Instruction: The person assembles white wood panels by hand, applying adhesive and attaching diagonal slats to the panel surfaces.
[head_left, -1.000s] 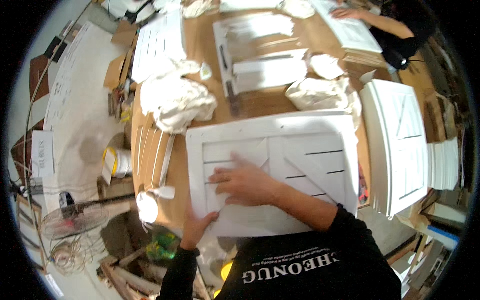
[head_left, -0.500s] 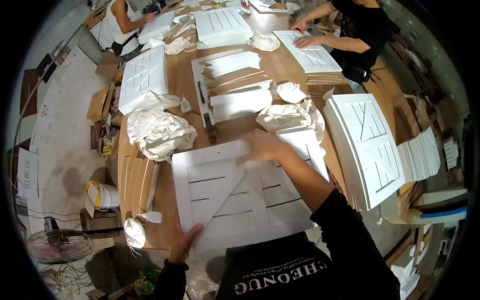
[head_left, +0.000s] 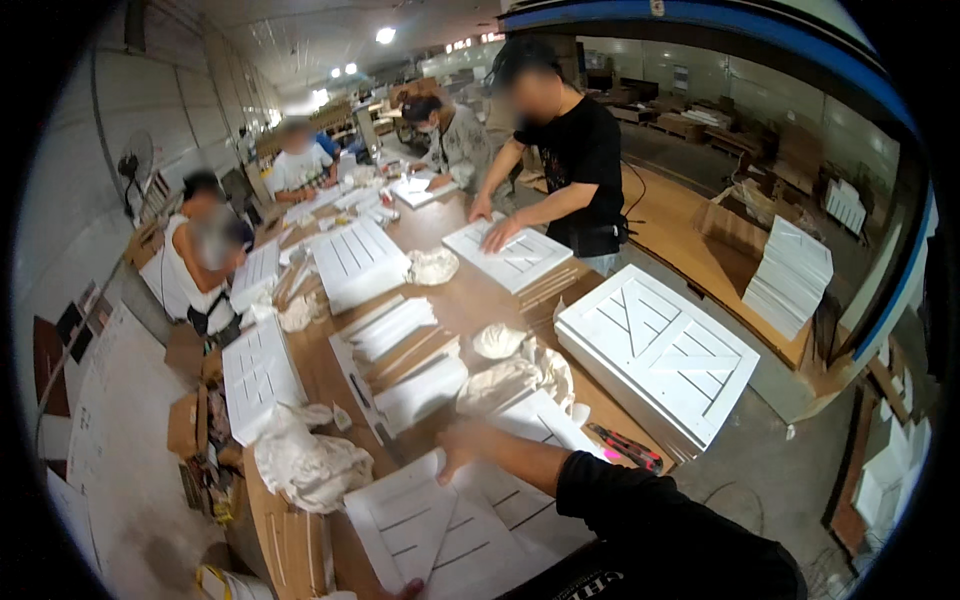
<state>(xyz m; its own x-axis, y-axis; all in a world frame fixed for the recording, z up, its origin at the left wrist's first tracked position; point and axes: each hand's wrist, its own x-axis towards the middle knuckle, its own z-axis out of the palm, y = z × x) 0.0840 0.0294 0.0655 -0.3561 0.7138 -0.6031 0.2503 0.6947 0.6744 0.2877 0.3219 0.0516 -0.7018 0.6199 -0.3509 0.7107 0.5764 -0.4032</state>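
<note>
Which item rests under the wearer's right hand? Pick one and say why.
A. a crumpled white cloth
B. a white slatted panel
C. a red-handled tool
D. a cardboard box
B: the right hand lies flat on the white slatted panel; the cloth and tool sit apart.

Crumpled white cloths (head_left: 312, 462) lie on the long wooden worktop (head_left: 470, 300) among loose white slats (head_left: 392, 328). A stack of white panels (head_left: 655, 350) sits at the right edge, with red-handled pliers (head_left: 628, 447) beside it (other people work farther along).
</note>
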